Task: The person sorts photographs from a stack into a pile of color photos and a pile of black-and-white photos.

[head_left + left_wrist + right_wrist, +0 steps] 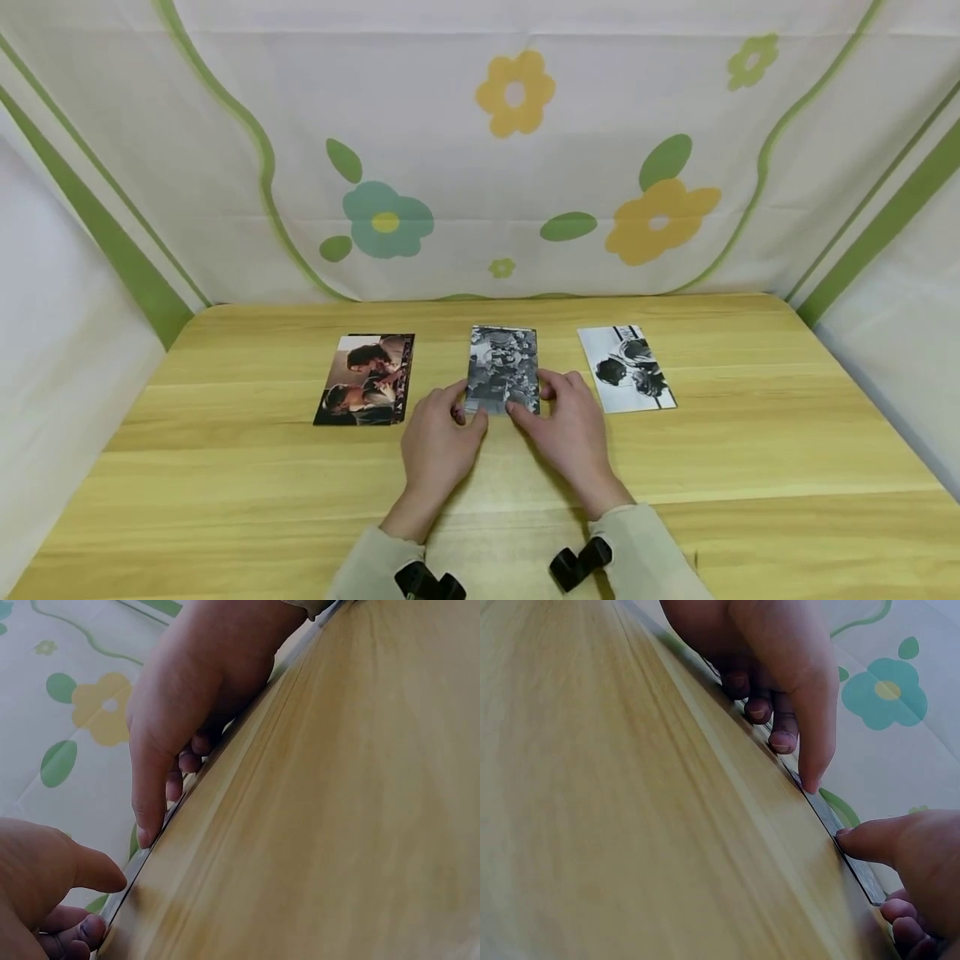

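Showing two bare hands at the near edge of a photograph on a wooden table.

Nearest, the left hand (438, 442) and right hand (572, 433) rest on the table (225, 500), thumbs and fingertips pinching the lower corners of the middle grey photograph (502, 367), which lies flat at centre. Beside it, well apart, lie a colour photograph (366, 379) to the left and a black-and-white photograph (626, 368) to the right. Beyond hangs a flowered cloth (480, 167).
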`<control>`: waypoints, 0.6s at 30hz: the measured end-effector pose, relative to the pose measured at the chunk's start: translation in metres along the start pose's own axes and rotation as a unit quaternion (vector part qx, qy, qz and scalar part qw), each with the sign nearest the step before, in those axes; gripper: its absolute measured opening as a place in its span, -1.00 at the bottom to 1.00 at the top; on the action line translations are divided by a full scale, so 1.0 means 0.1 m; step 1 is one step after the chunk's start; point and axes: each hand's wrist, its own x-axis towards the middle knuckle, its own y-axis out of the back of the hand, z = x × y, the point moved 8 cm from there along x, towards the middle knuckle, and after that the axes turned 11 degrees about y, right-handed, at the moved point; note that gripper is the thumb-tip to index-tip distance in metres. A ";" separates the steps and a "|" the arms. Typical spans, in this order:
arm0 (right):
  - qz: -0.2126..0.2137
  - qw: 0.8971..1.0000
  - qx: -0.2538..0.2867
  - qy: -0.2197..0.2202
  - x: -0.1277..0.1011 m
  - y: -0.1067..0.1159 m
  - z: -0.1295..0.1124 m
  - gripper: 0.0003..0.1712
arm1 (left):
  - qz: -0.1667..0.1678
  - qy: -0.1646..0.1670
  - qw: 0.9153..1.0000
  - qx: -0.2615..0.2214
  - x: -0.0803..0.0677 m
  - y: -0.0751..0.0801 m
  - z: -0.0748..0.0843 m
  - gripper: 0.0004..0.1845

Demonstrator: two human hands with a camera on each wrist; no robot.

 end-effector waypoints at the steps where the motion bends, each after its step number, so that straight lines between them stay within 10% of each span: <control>1: 0.000 1.000 0.001 0.001 0.00 0.00 -0.01 -0.19 | 0.001 0.000 1.000 0.002 0.00 0.00 0.00 -0.49; 18: -0.009 1.000 0.001 0.002 0.01 -0.01 -0.01 -0.18 | 0.025 -0.019 0.999 -0.009 0.00 0.03 0.00 -0.55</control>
